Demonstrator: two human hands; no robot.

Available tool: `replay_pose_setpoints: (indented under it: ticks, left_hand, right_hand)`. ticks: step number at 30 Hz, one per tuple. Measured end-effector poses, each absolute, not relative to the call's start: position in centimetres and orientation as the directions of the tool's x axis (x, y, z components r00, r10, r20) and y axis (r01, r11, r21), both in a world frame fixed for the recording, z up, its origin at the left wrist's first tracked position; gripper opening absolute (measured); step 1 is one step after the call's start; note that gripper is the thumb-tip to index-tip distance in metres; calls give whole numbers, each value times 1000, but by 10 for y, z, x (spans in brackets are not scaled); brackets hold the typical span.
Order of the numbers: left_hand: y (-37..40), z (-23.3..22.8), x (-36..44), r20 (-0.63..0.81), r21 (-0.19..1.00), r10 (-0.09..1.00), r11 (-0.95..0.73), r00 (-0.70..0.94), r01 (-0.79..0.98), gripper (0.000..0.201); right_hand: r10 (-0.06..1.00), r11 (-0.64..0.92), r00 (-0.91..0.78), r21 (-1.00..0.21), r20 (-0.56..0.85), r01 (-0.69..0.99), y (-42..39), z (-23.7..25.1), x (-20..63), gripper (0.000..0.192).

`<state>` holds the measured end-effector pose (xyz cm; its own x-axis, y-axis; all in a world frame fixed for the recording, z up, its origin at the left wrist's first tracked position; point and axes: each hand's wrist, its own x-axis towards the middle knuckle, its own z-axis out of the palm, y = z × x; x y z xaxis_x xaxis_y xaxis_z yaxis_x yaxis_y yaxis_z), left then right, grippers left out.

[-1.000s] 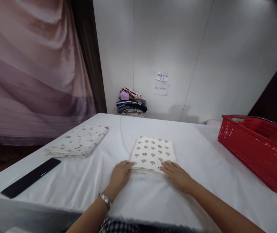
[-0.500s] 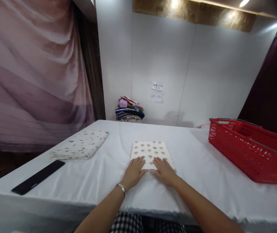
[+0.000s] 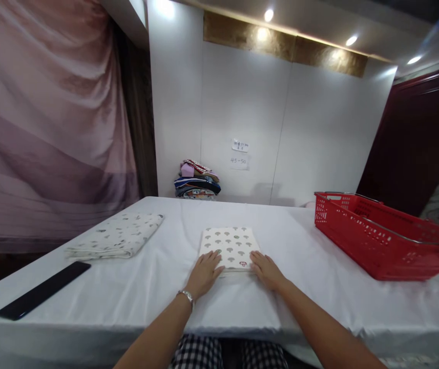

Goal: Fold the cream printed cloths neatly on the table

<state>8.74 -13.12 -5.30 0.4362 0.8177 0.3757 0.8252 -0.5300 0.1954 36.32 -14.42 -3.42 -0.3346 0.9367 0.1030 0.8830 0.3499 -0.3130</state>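
A folded white cloth (image 3: pixel 229 243) with a grey-green mushroom print lies flat on the table in front of me. One red motif shows near its front edge. My left hand (image 3: pixel 205 271) rests at the cloth's near left corner, fingers stretched out over its edge. On the opposite side, my right hand (image 3: pixel 267 270) touches the near right corner with its fingers extended. Neither hand grips anything. Farther left lies another folded white cloth (image 3: pixel 117 236) with a small scattered print, apart from both hands.
A long black flat object (image 3: pixel 44 289) lies at the table's front left. A red plastic basket (image 3: pixel 380 241) with metal handles stands on the right. Behind the white-covered table (image 3: pixel 158 297) rises a pile of folded fabrics (image 3: pixel 196 182) against the wall.
My right hand has slid outward to the right, from the cloth's top to its corner, uncovering the red motif. My left hand stays at its corner. The camera view has tilted up and shifted.
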Motion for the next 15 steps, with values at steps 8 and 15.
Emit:
replay_pose_setpoints:
  ticks: [8, 15]
  left_hand:
    - [-128, -56, 87, 414, 177, 808, -524, 420, 833, 45]
    - [-130, -51, 90, 476, 192, 781, -540, 403, 819, 38]
  right_hand:
    - [911, 409, -341, -414, 232, 813, -148, -34, 366, 39]
    - [869, 482, -372, -393, 326, 783, -146, -42, 369, 31]
